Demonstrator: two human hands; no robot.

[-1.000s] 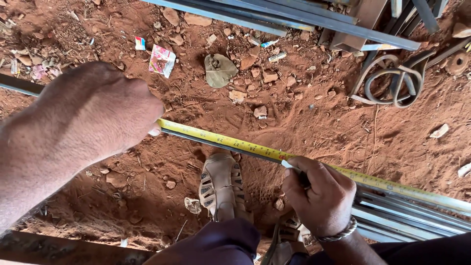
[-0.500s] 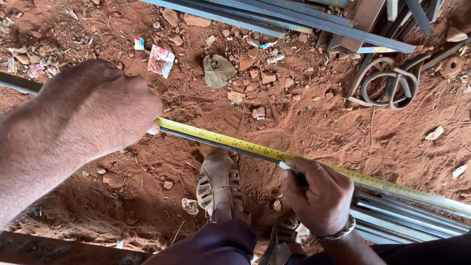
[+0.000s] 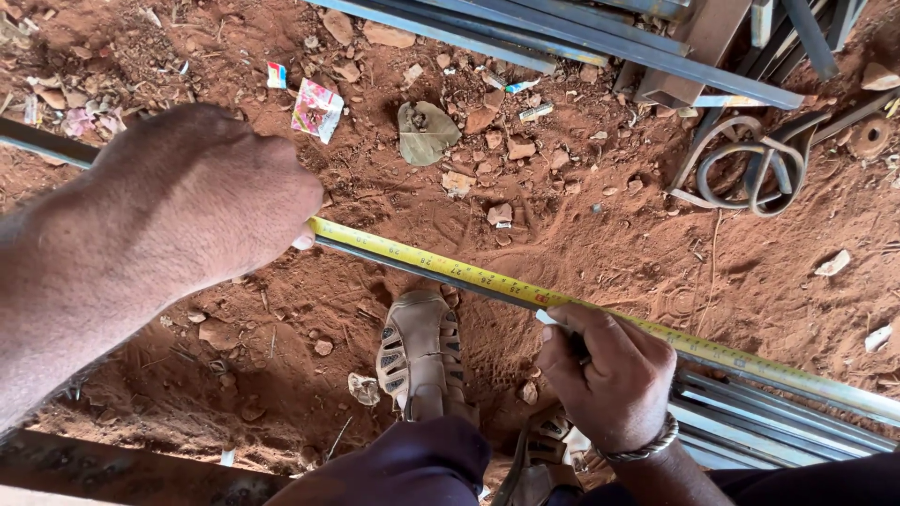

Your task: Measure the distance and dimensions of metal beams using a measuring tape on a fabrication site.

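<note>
Yellow tape measure, flat, over grey metal bar; red dirt. L hand fisted on tape, 9 o'clock. R hand pinches marker, 4 o'clock.

tape measure: glossy yellow | bar: probably metal | ground: rough dirt
</note>
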